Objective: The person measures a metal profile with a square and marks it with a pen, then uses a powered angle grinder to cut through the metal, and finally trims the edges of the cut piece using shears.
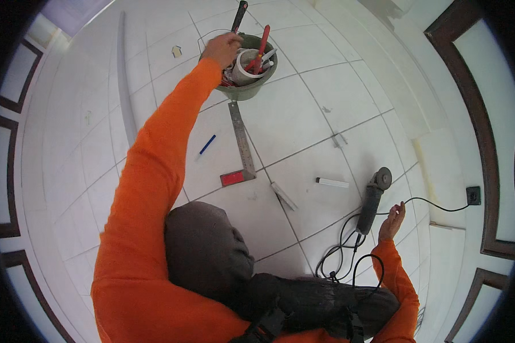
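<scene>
At the far side, my left hand (224, 49) reaches over the rim of a green bucket (246, 92). Its fingers close around the lower part of a black-and-red tool handle (240, 17); the rest of that tool is hidden. Inside the bucket, a pale container (245, 67) holds red-handled pliers (263, 46) and other tools. On the right, my right hand (391, 223) is low beside an angle grinder (372, 200) lying on the floor. A black power cable (435, 202) passes at its curled fingers, which seem to pinch it.
On the white tiles lie a metal try square (241, 137) with a red stock, a blue pen (207, 144), a white marker (332, 182) and a pale stick (284, 196). The cable coils by my knee and runs to a black wall socket (473, 195). A long strip (123, 74) lies left.
</scene>
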A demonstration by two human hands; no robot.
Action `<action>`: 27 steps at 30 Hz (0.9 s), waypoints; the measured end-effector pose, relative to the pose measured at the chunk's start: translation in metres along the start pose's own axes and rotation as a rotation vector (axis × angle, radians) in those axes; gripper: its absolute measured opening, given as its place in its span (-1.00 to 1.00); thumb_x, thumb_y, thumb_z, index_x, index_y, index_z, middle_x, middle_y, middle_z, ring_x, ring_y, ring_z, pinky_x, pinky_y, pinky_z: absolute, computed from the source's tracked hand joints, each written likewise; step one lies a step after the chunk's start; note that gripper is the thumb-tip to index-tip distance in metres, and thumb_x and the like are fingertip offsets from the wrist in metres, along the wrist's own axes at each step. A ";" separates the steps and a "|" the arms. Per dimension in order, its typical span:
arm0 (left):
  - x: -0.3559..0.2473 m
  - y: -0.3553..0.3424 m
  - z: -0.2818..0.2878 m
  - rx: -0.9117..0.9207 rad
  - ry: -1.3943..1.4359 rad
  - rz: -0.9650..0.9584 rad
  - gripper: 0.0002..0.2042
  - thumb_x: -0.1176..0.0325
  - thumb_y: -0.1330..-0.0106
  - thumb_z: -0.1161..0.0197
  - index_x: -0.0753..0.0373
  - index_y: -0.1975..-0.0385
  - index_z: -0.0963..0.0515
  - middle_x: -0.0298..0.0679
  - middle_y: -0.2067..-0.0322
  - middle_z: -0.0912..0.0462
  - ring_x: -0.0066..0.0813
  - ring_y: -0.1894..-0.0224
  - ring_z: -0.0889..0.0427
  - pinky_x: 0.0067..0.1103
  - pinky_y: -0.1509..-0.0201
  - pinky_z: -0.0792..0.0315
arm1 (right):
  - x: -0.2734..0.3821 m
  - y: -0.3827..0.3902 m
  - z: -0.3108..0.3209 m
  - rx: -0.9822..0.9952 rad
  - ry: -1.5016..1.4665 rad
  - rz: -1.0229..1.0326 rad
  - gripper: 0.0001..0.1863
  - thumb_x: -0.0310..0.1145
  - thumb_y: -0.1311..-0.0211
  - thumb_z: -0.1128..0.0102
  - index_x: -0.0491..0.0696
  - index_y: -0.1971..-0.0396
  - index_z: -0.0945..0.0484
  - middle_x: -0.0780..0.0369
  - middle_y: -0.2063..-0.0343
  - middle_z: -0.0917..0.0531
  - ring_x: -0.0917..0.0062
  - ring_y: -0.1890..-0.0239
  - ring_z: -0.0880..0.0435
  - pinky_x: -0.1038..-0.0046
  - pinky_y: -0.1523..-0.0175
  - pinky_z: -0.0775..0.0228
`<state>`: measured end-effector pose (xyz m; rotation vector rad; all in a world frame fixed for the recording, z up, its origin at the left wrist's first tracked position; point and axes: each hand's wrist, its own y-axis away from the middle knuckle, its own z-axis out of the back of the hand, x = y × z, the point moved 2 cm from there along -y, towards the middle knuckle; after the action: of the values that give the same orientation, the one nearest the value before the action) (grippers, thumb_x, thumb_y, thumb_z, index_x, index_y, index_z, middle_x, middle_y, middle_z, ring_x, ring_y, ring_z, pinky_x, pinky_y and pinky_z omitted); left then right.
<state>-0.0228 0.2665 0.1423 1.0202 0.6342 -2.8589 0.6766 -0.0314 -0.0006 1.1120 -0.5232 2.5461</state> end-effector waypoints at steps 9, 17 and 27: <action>-0.020 -0.036 -0.109 0.808 -0.508 0.137 -0.69 0.15 -0.12 -0.33 0.04 0.15 -0.74 -0.07 0.09 -0.72 -0.07 0.03 -0.70 -0.23 -0.10 -0.53 | 0.080 0.024 0.044 0.054 -0.064 0.052 -0.53 -0.36 -0.48 -0.01 -0.05 -0.34 -0.31 0.19 -0.09 -0.49 0.51 0.02 -0.49 0.42 -0.10 -0.42; 0.019 -0.016 -0.101 0.306 -0.496 -0.056 -0.73 0.14 -0.32 -0.18 0.02 0.06 -0.64 -0.10 0.07 -0.71 -0.02 -0.03 -0.67 -0.20 -0.11 -0.50 | 0.123 0.012 0.043 0.183 -0.119 0.166 -0.59 -0.47 -0.45 -0.06 -0.09 -0.25 -0.39 0.17 -0.11 -0.53 0.55 0.11 -0.59 0.51 0.00 -0.51; -0.193 0.011 0.089 -0.007 0.239 -0.558 -0.71 0.19 -0.37 -0.32 0.22 0.04 -0.63 -0.27 0.18 -0.74 -0.56 0.15 -0.67 -0.60 0.03 -0.52 | 0.361 -0.034 0.043 0.160 -0.149 0.882 -0.71 -0.36 -0.25 -0.30 -0.14 0.07 -0.65 0.22 0.23 -0.73 0.61 0.20 -0.70 0.51 0.03 -0.52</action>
<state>0.0769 0.2028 0.3197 1.3867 1.1028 -3.2034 0.4841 0.0290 0.3041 1.3427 -1.0533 3.2971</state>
